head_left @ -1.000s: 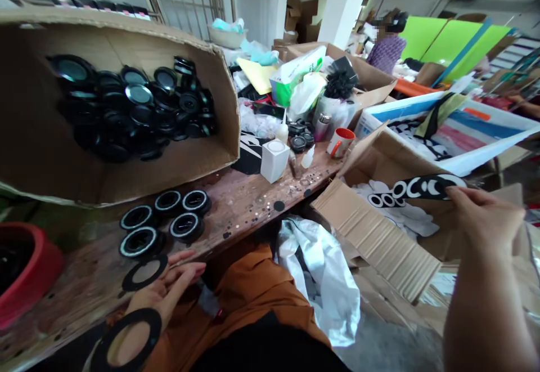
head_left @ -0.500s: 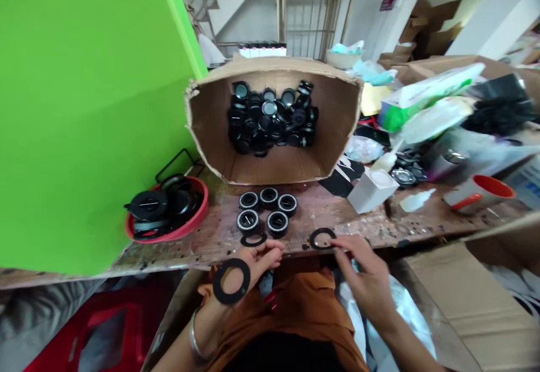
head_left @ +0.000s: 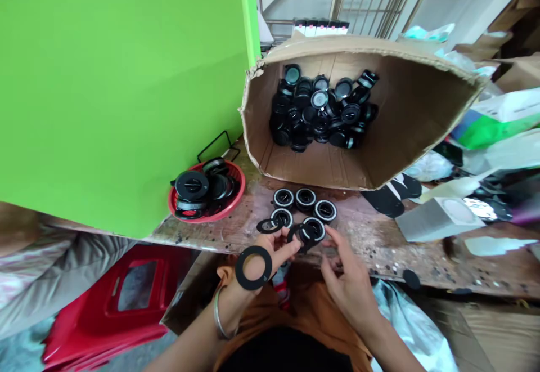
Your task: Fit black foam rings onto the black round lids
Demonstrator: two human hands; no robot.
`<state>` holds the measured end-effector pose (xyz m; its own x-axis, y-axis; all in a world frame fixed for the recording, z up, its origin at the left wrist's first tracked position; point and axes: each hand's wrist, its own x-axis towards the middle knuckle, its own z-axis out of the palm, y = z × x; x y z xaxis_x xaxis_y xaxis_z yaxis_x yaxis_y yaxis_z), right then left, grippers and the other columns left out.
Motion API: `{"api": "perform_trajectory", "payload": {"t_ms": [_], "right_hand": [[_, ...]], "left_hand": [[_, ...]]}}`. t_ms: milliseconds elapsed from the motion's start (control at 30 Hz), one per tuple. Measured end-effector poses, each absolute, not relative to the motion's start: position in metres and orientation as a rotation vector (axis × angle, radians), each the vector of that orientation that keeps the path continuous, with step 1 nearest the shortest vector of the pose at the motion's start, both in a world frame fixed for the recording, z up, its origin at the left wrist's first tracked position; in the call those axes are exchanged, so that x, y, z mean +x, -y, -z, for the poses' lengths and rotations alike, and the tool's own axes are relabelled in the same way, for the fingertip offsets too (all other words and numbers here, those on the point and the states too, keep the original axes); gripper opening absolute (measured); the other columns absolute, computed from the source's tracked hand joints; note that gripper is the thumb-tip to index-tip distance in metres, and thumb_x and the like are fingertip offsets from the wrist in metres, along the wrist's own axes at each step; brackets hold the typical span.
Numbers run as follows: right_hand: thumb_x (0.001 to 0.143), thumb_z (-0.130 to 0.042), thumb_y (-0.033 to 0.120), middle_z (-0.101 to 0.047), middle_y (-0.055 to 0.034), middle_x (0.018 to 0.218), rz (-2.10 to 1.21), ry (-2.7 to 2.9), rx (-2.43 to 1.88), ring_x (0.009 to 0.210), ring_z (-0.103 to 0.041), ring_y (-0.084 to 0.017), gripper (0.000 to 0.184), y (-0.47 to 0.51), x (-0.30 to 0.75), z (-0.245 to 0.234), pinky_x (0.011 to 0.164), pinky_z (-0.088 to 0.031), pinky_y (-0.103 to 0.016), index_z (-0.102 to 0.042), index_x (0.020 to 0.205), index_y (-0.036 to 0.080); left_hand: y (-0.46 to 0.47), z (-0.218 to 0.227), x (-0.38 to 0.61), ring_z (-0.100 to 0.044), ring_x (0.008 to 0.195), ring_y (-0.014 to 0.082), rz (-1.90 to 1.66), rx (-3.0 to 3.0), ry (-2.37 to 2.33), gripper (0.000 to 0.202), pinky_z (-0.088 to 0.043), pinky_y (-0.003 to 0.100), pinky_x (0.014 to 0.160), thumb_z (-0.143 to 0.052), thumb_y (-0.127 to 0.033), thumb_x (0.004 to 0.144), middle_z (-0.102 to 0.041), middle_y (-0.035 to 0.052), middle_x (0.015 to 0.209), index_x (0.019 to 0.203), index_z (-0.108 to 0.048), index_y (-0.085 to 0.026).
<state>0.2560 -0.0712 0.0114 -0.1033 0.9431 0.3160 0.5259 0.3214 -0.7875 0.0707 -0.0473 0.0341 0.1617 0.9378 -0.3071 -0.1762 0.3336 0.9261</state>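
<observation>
My left hand (head_left: 276, 251) pinches a thin black ring (head_left: 306, 241) between thumb and fingers, beside the front adapters. A second flat black ring (head_left: 240, 268) lies over the back of that hand, above a silver bangle (head_left: 217, 313). Near its fingertips, another black ring (head_left: 262, 226) rests by the left adapter. Several round black lens adapters with silver rims (head_left: 326, 210) stand grouped on the worktable. My right hand (head_left: 348, 282) is open, fingers apart, its fingertips close to the front right adapter (head_left: 314, 229). Nothing shows in it.
Behind the adapters, a tipped cardboard box (head_left: 405, 113) holds many black lens parts (head_left: 320, 113). A red basket (head_left: 236, 200) of similar parts sits left, beside a green panel (head_left: 126, 90). At right are a white box (head_left: 426, 220) and a dropper bottle (head_left: 498, 245). A red stool (head_left: 97, 310) stands below.
The black ring at my right fingertips has come over to my left hand, which now grips it. My right hand has moved left towards the adapters. The view has turned left.
</observation>
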Motion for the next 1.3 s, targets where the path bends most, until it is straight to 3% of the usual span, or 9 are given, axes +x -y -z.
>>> {"api": "perform_trajectory", "payload": {"t_ms": [100, 267, 367, 467, 567, 833, 1033, 1133, 1300], "right_hand": [[0.090, -0.053, 0.022, -0.063, -0.0076, 0.100, -0.642, 1.709, -1.348, 0.070, -0.058, -0.015, 0.030, 0.063, 0.259, -0.021, 0.063, -0.049, -0.028, -0.058, 0.120, 0.021], [0.087, -0.059, 0.025, -0.058, 0.0004, 0.071, -0.855, 1.836, -1.340, 0.062, -0.052, -0.013, 0.007, 0.049, 0.263, -0.042, 0.058, -0.043, -0.024, -0.063, 0.087, 0.020], [0.085, -0.060, 0.026, -0.053, 0.0026, 0.060, -1.011, 1.780, -1.425, 0.055, -0.046, -0.011, 0.016, 0.044, 0.271, -0.048, 0.051, -0.037, -0.022, -0.060, 0.070, 0.020], [0.079, -0.068, 0.033, -0.054, 0.0025, 0.058, -1.118, 1.442, -1.517, 0.052, -0.046, -0.010, 0.019, 0.041, 0.286, -0.044, 0.048, -0.036, -0.021, -0.061, 0.070, 0.019], [0.073, -0.075, 0.044, -0.055, 0.0026, 0.052, -1.288, 1.061, -1.532, 0.044, -0.045, -0.009, 0.029, 0.040, 0.303, -0.035, 0.039, -0.032, -0.019, -0.062, 0.070, 0.018], [0.060, -0.086, 0.042, -0.060, 0.0009, 0.054, -1.488, 0.571, -1.330, 0.050, -0.061, -0.015, 0.037, 0.048, 0.321, -0.019, 0.042, -0.047, -0.022, -0.059, 0.067, 0.017], [0.062, -0.083, 0.039, -0.056, 0.0029, 0.053, -1.484, 0.506, -1.283, 0.048, -0.053, -0.011, 0.032, 0.053, 0.319, -0.011, 0.043, -0.041, -0.021, -0.060, 0.065, 0.018], [0.063, -0.083, 0.037, -0.058, 0.0022, 0.059, -1.419, 0.540, -1.280, 0.051, -0.049, -0.009, 0.028, 0.053, 0.314, -0.006, 0.050, -0.043, -0.021, -0.062, 0.064, 0.018], [0.064, -0.081, 0.038, -0.067, -0.0023, 0.073, -1.389, 0.598, -1.286, 0.067, -0.058, -0.015, 0.025, 0.050, 0.301, 0.002, 0.065, -0.049, -0.026, -0.069, 0.072, 0.018]], "left_hand": [[0.047, -0.026, 0.066, -0.059, 0.071, 0.0158, -0.912, 1.098, -1.157, 0.015, -0.051, 0.030, 0.071, -0.071, -0.030, 0.075, -0.064, 0.0016, 0.080, 0.081, -0.062, -0.020], [0.051, -0.036, 0.064, -0.059, 0.074, 0.0187, -0.784, 1.347, -1.142, 0.016, -0.050, 0.031, 0.071, -0.066, -0.033, 0.080, -0.066, 0.0022, 0.085, 0.089, -0.065, -0.020], [0.047, -0.046, 0.067, -0.060, 0.078, 0.0196, -0.770, 1.486, -1.150, 0.020, -0.052, 0.031, 0.073, -0.062, -0.029, 0.082, -0.066, 0.0030, 0.094, 0.101, -0.066, -0.022], [0.042, -0.045, 0.074, -0.060, 0.093, 0.0223, -0.843, 1.664, -1.318, 0.040, -0.051, 0.035, 0.085, -0.063, -0.022, 0.081, -0.062, 0.0053, 0.113, 0.121, -0.060, -0.025], [0.035, -0.036, 0.084, -0.056, 0.106, 0.0235, -0.827, 1.923, -1.403, 0.040, -0.046, 0.038, 0.097, -0.059, -0.013, 0.082, -0.057, 0.0066, 0.121, 0.120, -0.059, -0.025], [0.023, -0.011, 0.116, -0.056, 0.095, 0.0224, -0.689, 2.185, -1.352, 0.017, -0.047, 0.035, 0.088, -0.050, -0.014, 0.090, -0.060, 0.0079, 0.104, 0.099, -0.063, -0.019], [0.045, -0.005, 0.135, -0.058, 0.086, 0.0196, -0.764, 1.919, -1.324, 0.020, -0.049, 0.033, 0.083, -0.061, -0.019, 0.085, -0.061, 0.0059, 0.101, 0.105, -0.062, -0.019], [0.050, -0.005, 0.130, -0.058, 0.078, 0.0171, -0.828, 1.722, -1.379, 0.025, -0.050, 0.032, 0.079, -0.060, -0.025, 0.087, -0.062, 0.0036, 0.096, 0.111, -0.061, -0.021], [0.047, -0.003, 0.121, -0.061, 0.078, 0.0180, -0.844, 1.605, -1.339, 0.020, -0.052, 0.031, 0.077, -0.057, -0.027, 0.088, -0.068, 0.0042, 0.097, 0.106, -0.065, -0.022]]}}
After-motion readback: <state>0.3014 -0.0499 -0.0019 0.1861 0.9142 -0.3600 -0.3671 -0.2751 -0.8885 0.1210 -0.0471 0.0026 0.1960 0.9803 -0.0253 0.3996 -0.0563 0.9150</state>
